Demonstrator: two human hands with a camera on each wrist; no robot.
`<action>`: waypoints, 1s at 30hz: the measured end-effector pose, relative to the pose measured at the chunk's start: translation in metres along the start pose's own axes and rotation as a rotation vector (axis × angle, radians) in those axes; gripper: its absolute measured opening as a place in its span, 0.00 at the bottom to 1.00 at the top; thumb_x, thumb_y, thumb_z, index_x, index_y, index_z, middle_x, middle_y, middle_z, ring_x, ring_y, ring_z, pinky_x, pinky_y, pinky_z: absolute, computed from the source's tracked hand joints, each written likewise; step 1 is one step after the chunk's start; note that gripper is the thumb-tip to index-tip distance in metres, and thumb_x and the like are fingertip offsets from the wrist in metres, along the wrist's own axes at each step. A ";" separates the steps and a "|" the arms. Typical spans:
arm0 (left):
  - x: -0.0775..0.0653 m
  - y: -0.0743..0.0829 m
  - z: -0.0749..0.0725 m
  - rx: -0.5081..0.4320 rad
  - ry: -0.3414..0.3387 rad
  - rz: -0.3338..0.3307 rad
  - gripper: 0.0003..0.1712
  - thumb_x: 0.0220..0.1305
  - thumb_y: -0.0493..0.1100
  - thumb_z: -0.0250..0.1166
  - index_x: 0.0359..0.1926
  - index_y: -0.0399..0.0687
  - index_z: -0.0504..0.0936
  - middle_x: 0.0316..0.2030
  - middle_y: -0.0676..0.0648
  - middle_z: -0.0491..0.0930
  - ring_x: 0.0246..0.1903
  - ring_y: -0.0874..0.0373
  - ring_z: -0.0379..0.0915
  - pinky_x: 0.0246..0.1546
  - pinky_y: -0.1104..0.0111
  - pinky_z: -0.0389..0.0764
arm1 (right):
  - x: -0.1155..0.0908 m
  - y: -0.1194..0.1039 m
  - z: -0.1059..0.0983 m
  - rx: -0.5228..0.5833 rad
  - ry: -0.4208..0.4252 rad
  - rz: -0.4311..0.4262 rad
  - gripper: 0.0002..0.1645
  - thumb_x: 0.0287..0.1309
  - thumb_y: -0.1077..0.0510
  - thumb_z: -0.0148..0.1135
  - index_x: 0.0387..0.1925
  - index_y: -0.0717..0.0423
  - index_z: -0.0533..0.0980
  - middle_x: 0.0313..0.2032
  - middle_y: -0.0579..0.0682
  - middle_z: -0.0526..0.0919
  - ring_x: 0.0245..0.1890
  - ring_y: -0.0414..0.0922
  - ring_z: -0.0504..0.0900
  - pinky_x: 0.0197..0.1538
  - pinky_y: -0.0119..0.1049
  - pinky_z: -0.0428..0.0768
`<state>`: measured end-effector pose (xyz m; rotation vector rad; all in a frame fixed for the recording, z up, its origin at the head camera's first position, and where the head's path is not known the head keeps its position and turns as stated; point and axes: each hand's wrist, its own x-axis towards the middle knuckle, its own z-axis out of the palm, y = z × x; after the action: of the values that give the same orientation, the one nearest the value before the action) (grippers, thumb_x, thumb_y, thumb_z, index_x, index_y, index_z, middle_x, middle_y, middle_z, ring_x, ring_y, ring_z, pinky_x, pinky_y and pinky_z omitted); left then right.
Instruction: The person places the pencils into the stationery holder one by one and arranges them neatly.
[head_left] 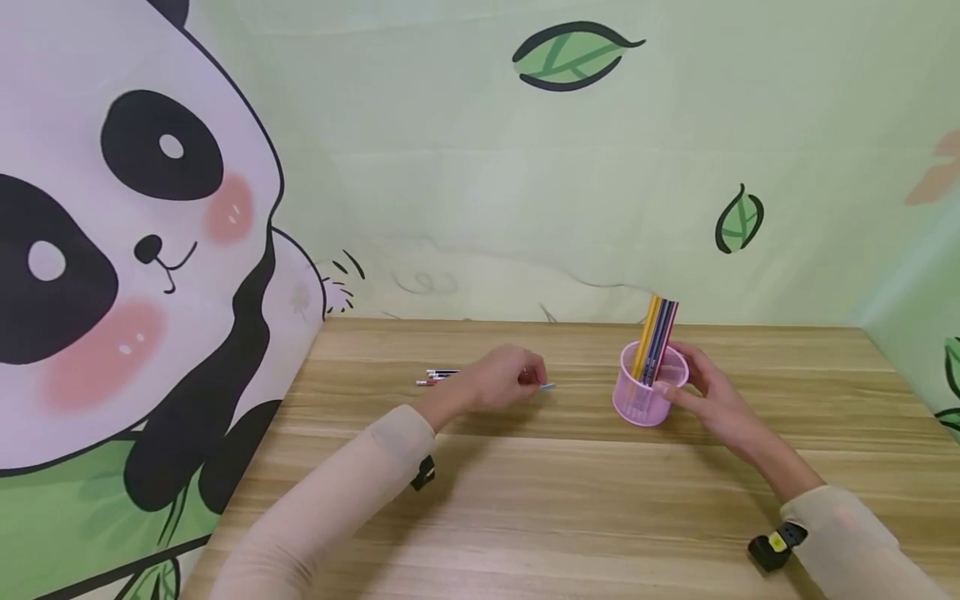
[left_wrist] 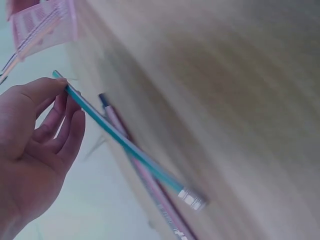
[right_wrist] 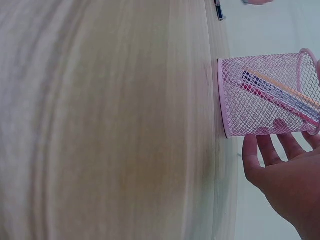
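My left hand (head_left: 501, 378) pinches a teal pencil (left_wrist: 127, 143) near one end, between thumb and fingers. In the left wrist view the pencil slants above the table, its metal-banded end pointing away from the hand. Beneath it, a few more pencils (left_wrist: 162, 200) lie on the tabletop; the head view shows these pencils (head_left: 441, 372) partly behind the left hand. A pink mesh pencil cup (head_left: 626, 400) stands upright on the right, with yellow, dark and red pencils (head_left: 654, 342) leaning inside. Around the cup's right side, my right hand (head_left: 716, 407) grips it, thumb in front and fingers behind.
The wooden table (head_left: 525, 517) meets a pale green backdrop (head_left: 420, 183) along its far edge. A large printed panda (head_left: 150, 250) covers the left side. Small black devices, such as the one at the right cuff (head_left: 772, 550), hang below both sleeves.
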<state>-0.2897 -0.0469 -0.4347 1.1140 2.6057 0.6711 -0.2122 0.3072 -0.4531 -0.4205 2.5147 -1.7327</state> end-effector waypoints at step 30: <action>0.005 0.073 -0.054 -0.256 0.237 0.295 0.07 0.72 0.34 0.69 0.49 0.40 0.84 0.40 0.49 0.87 0.40 0.65 0.82 0.47 0.74 0.84 | 0.001 0.004 0.000 -0.008 0.004 -0.017 0.44 0.75 0.57 0.64 0.81 0.60 0.53 0.76 0.66 0.63 0.77 0.69 0.58 0.74 0.71 0.57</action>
<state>-0.2684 -0.0165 -0.3516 1.4215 2.4618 1.2306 -0.2139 0.3085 -0.4563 -0.4402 2.5290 -1.7319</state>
